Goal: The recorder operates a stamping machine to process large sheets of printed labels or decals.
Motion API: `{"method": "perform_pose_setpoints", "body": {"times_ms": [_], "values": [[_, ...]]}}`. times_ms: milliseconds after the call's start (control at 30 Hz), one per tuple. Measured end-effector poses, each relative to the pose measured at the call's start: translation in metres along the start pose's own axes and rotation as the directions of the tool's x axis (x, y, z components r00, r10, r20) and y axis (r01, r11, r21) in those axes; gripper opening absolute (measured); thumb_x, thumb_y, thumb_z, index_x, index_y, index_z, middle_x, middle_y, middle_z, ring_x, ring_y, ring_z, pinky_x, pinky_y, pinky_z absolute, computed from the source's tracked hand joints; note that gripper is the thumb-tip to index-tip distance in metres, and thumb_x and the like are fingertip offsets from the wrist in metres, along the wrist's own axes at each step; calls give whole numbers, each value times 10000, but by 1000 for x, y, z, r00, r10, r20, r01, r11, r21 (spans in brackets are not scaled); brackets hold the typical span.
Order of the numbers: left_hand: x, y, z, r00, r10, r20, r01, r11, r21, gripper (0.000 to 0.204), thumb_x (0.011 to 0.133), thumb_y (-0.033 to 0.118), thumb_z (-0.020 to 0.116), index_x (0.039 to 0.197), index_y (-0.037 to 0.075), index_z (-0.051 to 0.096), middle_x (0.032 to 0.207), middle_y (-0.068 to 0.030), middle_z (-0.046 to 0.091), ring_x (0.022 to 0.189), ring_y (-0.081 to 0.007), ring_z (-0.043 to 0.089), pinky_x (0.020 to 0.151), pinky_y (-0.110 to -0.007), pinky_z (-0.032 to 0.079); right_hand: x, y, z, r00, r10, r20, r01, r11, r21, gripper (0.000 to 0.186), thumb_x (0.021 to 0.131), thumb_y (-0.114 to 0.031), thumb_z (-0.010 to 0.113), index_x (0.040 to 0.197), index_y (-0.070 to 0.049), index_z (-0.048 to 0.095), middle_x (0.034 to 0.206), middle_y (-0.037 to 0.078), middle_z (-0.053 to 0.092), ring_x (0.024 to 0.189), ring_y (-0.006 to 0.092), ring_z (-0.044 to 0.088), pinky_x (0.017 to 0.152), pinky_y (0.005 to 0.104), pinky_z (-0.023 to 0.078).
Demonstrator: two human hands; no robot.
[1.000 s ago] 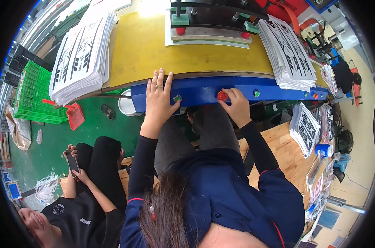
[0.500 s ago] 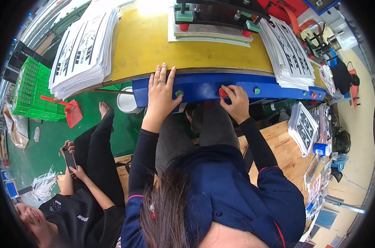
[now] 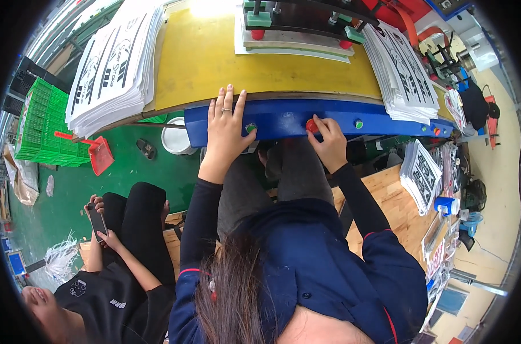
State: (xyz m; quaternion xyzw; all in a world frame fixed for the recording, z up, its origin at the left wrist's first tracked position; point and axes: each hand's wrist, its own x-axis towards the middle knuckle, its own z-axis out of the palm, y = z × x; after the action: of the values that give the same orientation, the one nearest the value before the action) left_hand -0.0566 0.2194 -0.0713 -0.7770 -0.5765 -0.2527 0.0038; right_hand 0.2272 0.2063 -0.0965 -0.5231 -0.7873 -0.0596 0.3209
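My left hand (image 3: pixel 226 129) lies with fingers stretched up over the blue panel (image 3: pixel 272 120) at the front of the machine. Its thumb rests on a green button (image 3: pixel 251 127), while the fingertips reach the edge of the yellow tabletop (image 3: pixel 214 74). To the right, my right hand (image 3: pixel 330 143) has thumb and fingers round a red button (image 3: pixel 311 125) on the same panel. Another green button (image 3: pixel 359 124), just right of that hand, is untouched. Beyond the panel, a press frame (image 3: pixel 303 30) with green blocks and red feet stands over a plate and white sheets.
Stacks of printed sheets flank the yellow top, one left (image 3: pixel 112 69) and one right (image 3: pixel 399 74). A person (image 3: pixel 123 275) holding a phone (image 3: pixel 97 222) sits at my left. Green crates (image 3: pixel 42 123), a red dustpan (image 3: pixel 101 156), a white bucket (image 3: pixel 177 137) and a sandal (image 3: pixel 146 149) are on the floor.
The seated person at left has drawn the stretched-out leg back and bent it, so a sandal on the floor now shows. My hands stay at the same buttons.
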Motion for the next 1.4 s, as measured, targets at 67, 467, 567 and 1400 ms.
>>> {"method": "perform_pose_setpoints", "body": {"times_ms": [67,467,567,1400], "values": [[0,-2,1,1000,10,-8,-10,1000,8,874,742,326,783,1488,111,381,1531,-196,341,1436,-374,294,1171,-482,258,6,-5,-3,997,72,25,-73,996,41,361,753,-146,770,1085,-30,690,938,106,639,864,284,639,766,352,522],[-7,-4,5,1000,0,-30,0,1000,10,870,744,351,775,1488,123,386,1521,-191,350,1431,-367,307,1170,-475,265,12,-8,-25,982,153,109,-156,988,15,285,865,-292,686,1054,-79,661,940,97,692,897,297,667,735,400,530],[-5,-5,5,998,19,-53,-19,1000,-2,873,742,350,776,1488,123,384,1517,-187,353,1430,-366,309,1170,-475,265,5,-5,-16,964,191,183,-191,981,-17,348,840,-292,713,1107,-78,650,1039,102,680,981,288,654,803,369,533],[-2,0,-4,998,-46,52,45,999,5,905,696,198,820,1484,129,380,1532,-170,325,1438,-363,290,1163,-501,283,28,125,-94,938,163,308,-50,938,-342,883,657,-227,863,1442,-203,460,1388,133,472,1279,342,452,1039,460,392]]}}
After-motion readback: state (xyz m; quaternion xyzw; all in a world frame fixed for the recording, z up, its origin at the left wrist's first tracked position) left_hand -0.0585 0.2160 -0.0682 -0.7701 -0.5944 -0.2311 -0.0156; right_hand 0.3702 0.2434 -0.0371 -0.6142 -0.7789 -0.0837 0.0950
